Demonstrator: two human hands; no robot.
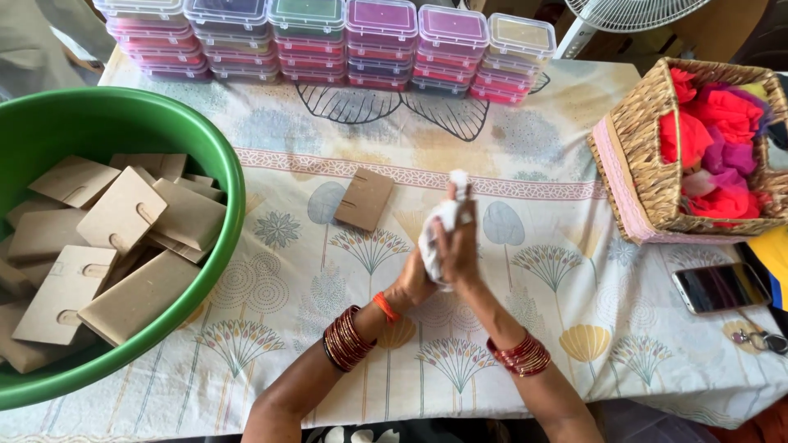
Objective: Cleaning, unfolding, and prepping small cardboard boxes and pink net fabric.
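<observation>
Both my hands meet over the middle of the table, holding a small white cloth between them. My left hand cups the cloth from below and behind. My right hand closes over its front, with the cloth's top end poking up above my fingers. A single brown cardboard card with two slits lies flat on the patterned tablecloth, just left of my hands. Red bangles ring both my wrists.
A large green basin at the left holds several brown cards. Stacked clear plastic boxes line the far edge. A woven basket of red and purple fabric stands at the right, with a phone and keys in front of it.
</observation>
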